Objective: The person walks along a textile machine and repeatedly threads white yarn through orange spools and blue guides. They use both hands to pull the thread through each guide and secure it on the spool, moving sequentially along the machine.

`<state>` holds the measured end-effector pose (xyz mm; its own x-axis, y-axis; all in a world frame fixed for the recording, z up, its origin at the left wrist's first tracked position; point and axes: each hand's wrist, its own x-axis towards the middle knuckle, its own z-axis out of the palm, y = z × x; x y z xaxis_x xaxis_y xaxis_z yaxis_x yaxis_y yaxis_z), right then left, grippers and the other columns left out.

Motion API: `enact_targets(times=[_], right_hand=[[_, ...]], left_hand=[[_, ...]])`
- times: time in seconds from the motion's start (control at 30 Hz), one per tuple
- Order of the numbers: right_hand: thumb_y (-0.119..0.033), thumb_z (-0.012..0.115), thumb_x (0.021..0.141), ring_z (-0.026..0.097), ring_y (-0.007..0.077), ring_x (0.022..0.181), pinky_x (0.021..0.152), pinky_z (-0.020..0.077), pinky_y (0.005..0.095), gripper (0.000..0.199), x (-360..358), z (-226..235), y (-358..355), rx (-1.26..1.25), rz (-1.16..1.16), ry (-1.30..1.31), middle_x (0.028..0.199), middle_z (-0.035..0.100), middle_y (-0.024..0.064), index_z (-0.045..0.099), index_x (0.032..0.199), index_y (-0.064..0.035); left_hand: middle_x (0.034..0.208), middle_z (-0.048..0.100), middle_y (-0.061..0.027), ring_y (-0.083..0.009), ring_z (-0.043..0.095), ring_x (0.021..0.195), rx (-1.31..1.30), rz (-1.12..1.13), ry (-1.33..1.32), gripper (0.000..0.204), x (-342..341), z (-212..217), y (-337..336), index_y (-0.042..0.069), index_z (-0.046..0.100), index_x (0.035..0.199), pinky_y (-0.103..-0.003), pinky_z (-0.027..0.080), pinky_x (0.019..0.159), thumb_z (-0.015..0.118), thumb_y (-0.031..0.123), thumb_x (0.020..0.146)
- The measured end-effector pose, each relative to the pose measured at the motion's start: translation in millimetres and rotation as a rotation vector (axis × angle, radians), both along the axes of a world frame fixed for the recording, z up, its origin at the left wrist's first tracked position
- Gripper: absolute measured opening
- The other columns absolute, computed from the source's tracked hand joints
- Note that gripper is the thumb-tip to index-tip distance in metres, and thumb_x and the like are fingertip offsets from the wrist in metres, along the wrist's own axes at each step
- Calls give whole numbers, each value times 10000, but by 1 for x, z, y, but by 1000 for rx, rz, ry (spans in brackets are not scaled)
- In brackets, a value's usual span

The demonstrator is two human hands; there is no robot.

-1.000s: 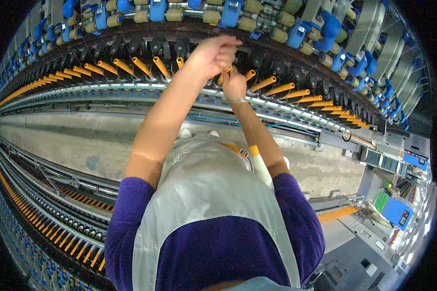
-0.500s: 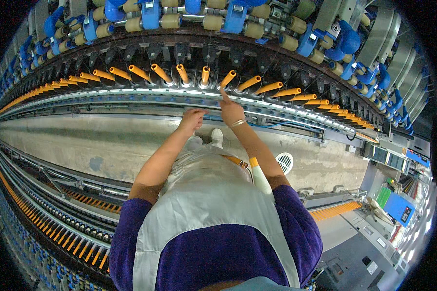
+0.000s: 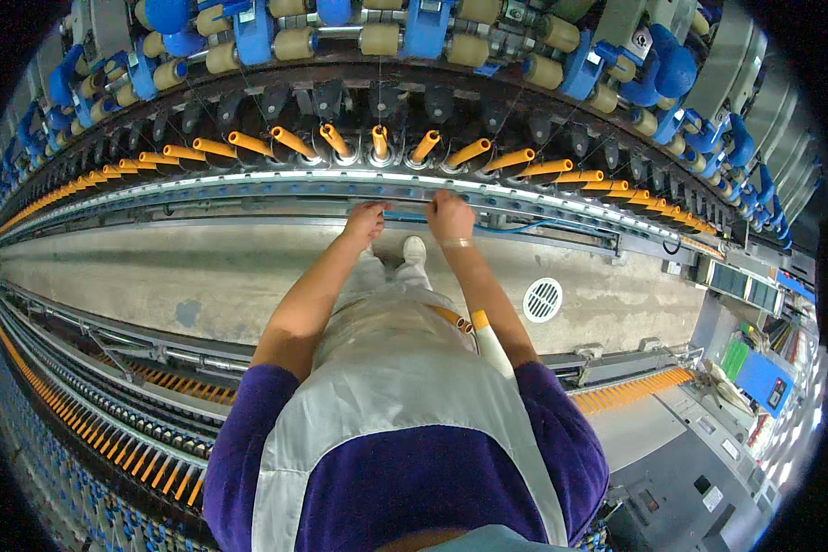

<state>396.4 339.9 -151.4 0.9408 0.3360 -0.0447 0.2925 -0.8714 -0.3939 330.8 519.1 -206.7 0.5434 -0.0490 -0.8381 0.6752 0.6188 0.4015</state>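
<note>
Slim orange plastic-looking tubes (image 3: 380, 143) stand at twelve o'clock, probably spindle-held, beyond curled left hand (image 3: 365, 224) and right hand (image 3: 452, 219), grasp unclear.

A long metal rail (image 3: 276, 178) runs across the far side from left to right, and a row of orange tubes (image 3: 380, 143) stands along it. Nearer lies the grey concrete floor (image 3: 267, 262) — a round white slotted drain cover (image 3: 543, 300) sits there at right, a dark patch (image 3: 189, 313) marks it at left, and a white shoe (image 3: 415, 248) rests between.
</note>
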Motion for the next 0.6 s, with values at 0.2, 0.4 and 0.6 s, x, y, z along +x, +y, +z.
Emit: enact_targets(times=[0.2,0.4,0.6], right_hand=[[-167,666,795,600,200,612,571,508,327,511,-39,59,-20,650,279,279,848,655,96,507,1266,-49],[-227,647,839,605,243,542,529,493,329,302,2,61,-27,232,9,230,658,644,99,642,1074,-36],[-255,689,781,635,277,768,660,507,356,221,32,25,-80,-88,287,378,846,654,140,694,885,-59]], left_hand=[[518,334,56,-69,280,389,58,182,74,289,42,-62,-36,79,624,832,-232,193,353,616,365,875],[506,487,6,-109,367,372,196,111,135,336,56,-93,-39,89,649,701,-276,272,353,634,392,845],[771,650,-11,-96,535,675,646,-599,-545,215,-3,11,18,60,705,907,-257,420,593,611,252,882]])
